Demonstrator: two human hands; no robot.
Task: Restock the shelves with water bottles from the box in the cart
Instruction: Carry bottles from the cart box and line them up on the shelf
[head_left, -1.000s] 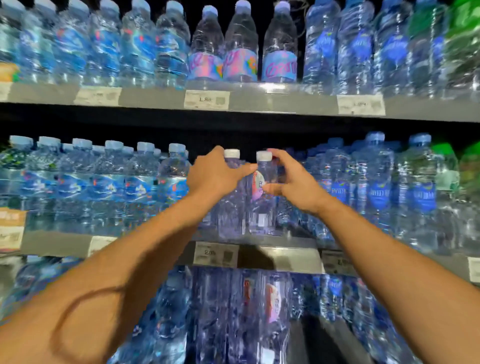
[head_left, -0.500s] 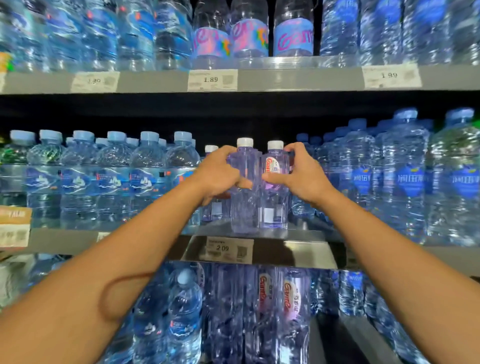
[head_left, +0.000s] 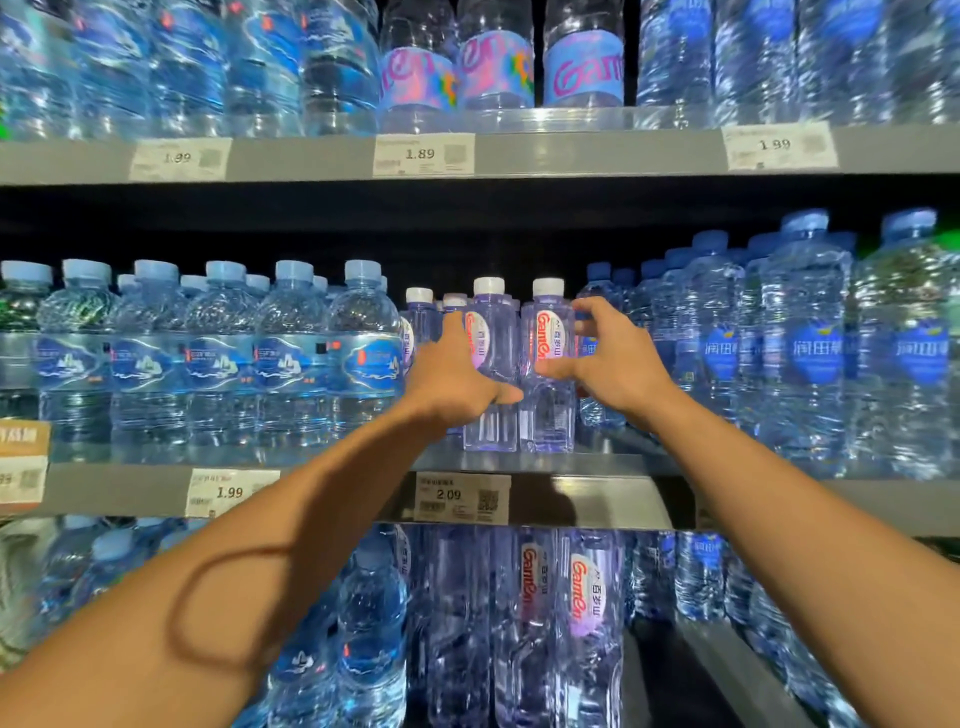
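Step in hand, as I judge it: seating two clear, square-shouldered plastic water bottles with white caps and red-lettered oval labels at the front of the grey metal middle shelf (head_left: 613, 462). Left bottle (head_left: 493, 364) and right bottle (head_left: 551, 364) stand upright, side by side and touching, above the 2.09 price tag (head_left: 462, 499). Left hand (head_left: 457, 379) lies along the left bottle's side, fingers straight, thumb across its front; no grip. Right hand (head_left: 618, 358) spread beside the right bottle, thumb at its front, fingers loosely curved and apart from it, holding nothing. Next move likely calls for drawing both hands clear without tipping the pair, then fetching more from the box; cart and box not in view. Surroundings: store shelving, dim recess behind, blue-capped round bottles (head_left: 291, 353) left, taller blue-labelled bottles (head_left: 810, 343) right, further rows above and below.
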